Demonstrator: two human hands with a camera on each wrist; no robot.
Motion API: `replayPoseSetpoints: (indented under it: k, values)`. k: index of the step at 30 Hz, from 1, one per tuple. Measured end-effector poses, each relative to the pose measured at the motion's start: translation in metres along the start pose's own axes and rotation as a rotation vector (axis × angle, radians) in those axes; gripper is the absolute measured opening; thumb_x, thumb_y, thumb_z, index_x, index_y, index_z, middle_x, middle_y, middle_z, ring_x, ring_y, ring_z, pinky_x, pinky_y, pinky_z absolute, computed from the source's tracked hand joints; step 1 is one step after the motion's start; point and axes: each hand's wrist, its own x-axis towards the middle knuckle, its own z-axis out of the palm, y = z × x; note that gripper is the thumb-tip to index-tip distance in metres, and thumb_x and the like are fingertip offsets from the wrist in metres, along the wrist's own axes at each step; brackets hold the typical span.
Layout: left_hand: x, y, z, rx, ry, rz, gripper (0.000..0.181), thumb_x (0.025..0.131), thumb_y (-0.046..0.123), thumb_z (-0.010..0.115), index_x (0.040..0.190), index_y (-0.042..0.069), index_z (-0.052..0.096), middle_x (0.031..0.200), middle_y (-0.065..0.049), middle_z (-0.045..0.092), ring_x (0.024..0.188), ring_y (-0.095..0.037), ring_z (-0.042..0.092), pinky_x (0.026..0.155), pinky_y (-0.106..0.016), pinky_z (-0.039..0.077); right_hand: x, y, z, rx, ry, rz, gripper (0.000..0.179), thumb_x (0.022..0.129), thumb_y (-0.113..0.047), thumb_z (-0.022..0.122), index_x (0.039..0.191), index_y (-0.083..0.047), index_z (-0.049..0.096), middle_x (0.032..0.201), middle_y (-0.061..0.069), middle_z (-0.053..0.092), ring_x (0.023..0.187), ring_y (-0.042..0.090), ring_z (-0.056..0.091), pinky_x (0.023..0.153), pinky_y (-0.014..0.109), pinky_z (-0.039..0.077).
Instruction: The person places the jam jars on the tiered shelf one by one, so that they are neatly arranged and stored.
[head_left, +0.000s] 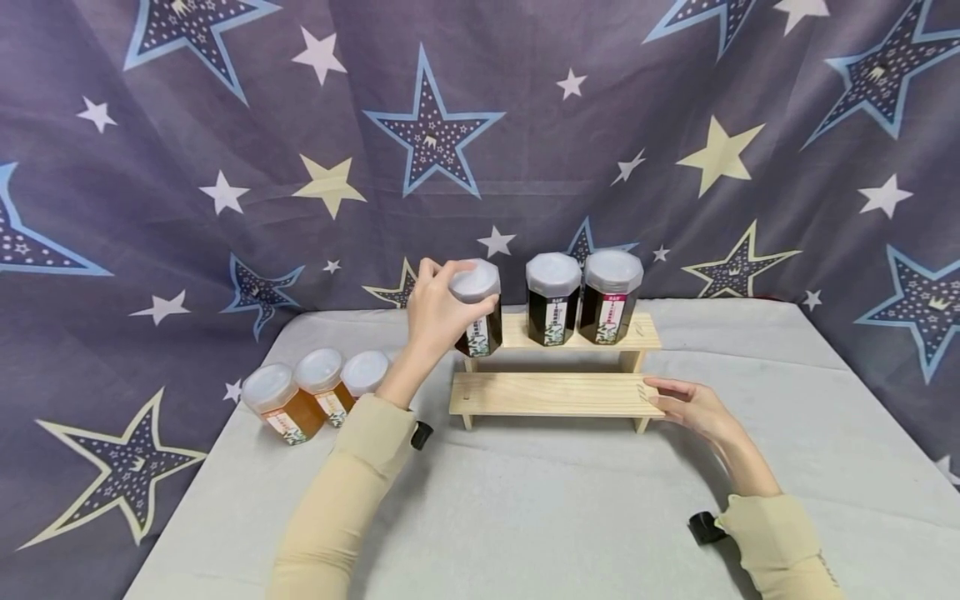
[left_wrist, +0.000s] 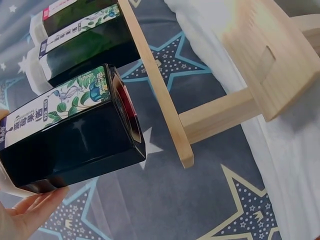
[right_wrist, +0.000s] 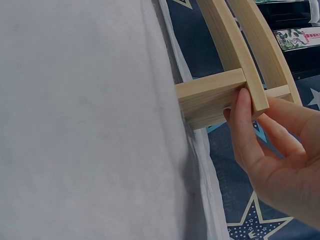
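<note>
My left hand (head_left: 438,308) grips a dark eight-sided jar (left_wrist: 75,145) by its whitish lid (head_left: 476,282), at the left end of the upper step of a two-step wooden shelf (head_left: 547,395). In the left wrist view a gap shows between the jar's base and the upper board. Two more dark jars stand toward the right on that step, one with a white label (head_left: 554,321) and one with a pink-topped label (head_left: 611,315). With thumb and fingers, my right hand (right_wrist: 285,155) pinches the right end of the lower board.
Left of the shelf, three amber jars with pale lids (head_left: 270,387) stand in a row on the white-covered table (head_left: 555,508); my left forearm partly hides the nearest one to it. A dark star-patterned cloth (head_left: 525,167) hangs behind the table.
</note>
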Motion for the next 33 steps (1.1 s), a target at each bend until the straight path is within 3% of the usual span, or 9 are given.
replayPoseSetpoints:
  k: [8, 22, 33]
  values:
    - [0.007, 0.002, 0.011, -0.016, -0.028, -0.009, 0.046, 0.062, 0.035, 0.076, 0.101, 0.015, 0.064, 0.087, -0.008, 0.043, 0.076, -0.023, 0.049, 0.063, -0.035, 0.042, 0.001, 0.002, 0.0, 0.013, -0.003, -0.018, 0.056, 0.084, -0.004, 0.057, 0.127, 0.018, 0.029, 0.092, -0.007, 0.062, 0.082, 0.006, 0.061, 0.074, 0.026, 0.049]
    - [0.014, -0.001, 0.028, -0.035, -0.024, 0.001, 0.043, 0.064, 0.035, 0.074, 0.101, 0.016, 0.063, 0.085, -0.008, 0.042, 0.07, -0.024, 0.047, 0.06, -0.036, 0.041, 0.001, 0.003, 0.0, 0.022, 0.001, -0.014, 0.055, 0.084, -0.004, 0.057, 0.127, 0.018, 0.03, 0.092, -0.006, 0.063, 0.082, 0.007, 0.062, 0.075, 0.029, 0.049]
    - [0.014, -0.005, 0.04, -0.044, -0.072, -0.043, 0.042, 0.066, 0.035, 0.073, 0.102, 0.016, 0.062, 0.088, -0.008, 0.041, 0.069, -0.022, 0.045, 0.054, -0.033, 0.04, 0.001, 0.003, 0.0, -0.008, -0.002, -0.023, 0.055, 0.085, -0.005, 0.056, 0.127, 0.017, 0.03, 0.096, -0.004, 0.061, 0.083, 0.006, 0.061, 0.076, 0.027, 0.049]
